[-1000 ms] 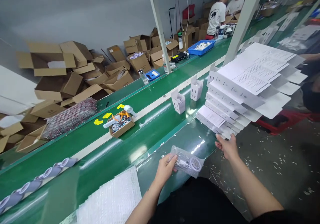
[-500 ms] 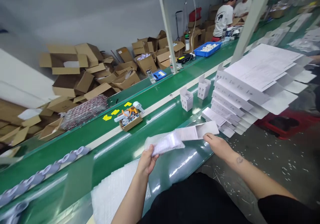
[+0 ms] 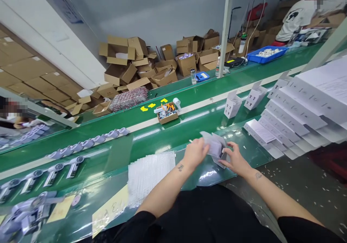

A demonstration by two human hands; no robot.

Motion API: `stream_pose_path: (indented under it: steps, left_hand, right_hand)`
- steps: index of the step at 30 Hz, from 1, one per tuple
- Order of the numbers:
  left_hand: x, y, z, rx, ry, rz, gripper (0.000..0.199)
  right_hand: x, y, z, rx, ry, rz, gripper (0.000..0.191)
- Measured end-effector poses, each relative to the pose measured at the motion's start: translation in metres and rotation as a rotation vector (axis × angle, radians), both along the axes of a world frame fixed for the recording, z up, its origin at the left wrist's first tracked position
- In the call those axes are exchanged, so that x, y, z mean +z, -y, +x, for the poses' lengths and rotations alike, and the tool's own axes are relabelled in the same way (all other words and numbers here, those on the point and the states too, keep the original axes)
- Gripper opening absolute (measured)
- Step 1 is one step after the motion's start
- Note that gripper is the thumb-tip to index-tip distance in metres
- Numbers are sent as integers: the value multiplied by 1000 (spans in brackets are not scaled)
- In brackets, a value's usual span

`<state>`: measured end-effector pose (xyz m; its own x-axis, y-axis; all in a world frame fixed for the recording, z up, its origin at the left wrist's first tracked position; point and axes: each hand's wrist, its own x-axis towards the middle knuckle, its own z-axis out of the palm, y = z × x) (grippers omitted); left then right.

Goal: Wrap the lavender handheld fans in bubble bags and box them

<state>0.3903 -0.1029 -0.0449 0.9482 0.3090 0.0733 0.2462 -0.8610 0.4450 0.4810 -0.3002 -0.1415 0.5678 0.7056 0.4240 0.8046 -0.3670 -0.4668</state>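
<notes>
My left hand [image 3: 195, 152] is closed on a translucent bubble-wrap pouch [image 3: 214, 145] with a pale item inside. The pouch's lower end sits at the mouth of a small white carton [image 3: 220, 162], tilted in front of me. My right hand [image 3: 235, 160] grips the carton's side between thumb and fingers. My hands partly cover both pouch and carton. Left of them lies a fanned stack of bubble-wrap pouches [image 3: 151, 174]. To the right is a stack of white cartons [image 3: 287, 122]. Two white cartons, one nearer [image 3: 232, 105] and one farther [image 3: 255, 96], stand open beyond my hands.
Lilac hair-dryer-like bodies [image 3: 88, 144] line the green conveyor [image 3: 119, 156]; more handheld units [image 3: 54, 174] lie nearer. A small parts box [image 3: 167, 116] sits mid-belt. Across it are a blue tray [image 3: 267, 55], a metal post [image 3: 226, 29] and brown boxes [image 3: 121, 55]. Co-workers are at both far sides.
The pouch has gone from lying flat in my left hand to upright at the carton's opening. My hands have come together, and the carton is now tilted up. The view has swung left.
</notes>
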Motion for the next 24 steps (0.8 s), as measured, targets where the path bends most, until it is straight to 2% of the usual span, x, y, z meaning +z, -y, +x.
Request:
stream_pose_path:
  steps: [3,5,7,9,12,14,16,18,20,24]
  left_hand:
    - [7,36,24,-200,-123,225,33]
    - [5,55,38,-272,-199,278,30]
    - [-2,67,41,-316,-277,277,27]
    - [-14,70,30,-355,-286,245,28]
    - [-35,66,1,-463,-133,244,39]
    - [-45,62,-12,-578,-93,267,42]
    - [-50,60,-16,-614,-104,266,44]
    - [-49,60,-14,-545,-96,224,42]
    - [-45,57,-12,-412,-40,131,37]
    - [-42,39,-23,-130,64,-200,27]
  right_hand:
    - [-14,-2,-10,-62,-35,80,39]
    - [-20,2,-12,-82,-43,98,39]
    - [-25,9,-12,-63,-72,99,41]
    - [-31,16,-14,-62,-135,119,44]
    - [-39,23,-20,-126,-276,178,50]
    - [-39,24,-23,-138,-347,194,49]
    - [-35,23,-23,-115,-393,180,47]
    - [-25,21,-15,-92,-456,158,49]
    - [-13,17,3,-83,-542,137,54]
    - [12,-9,67,-25,-615,94,51]
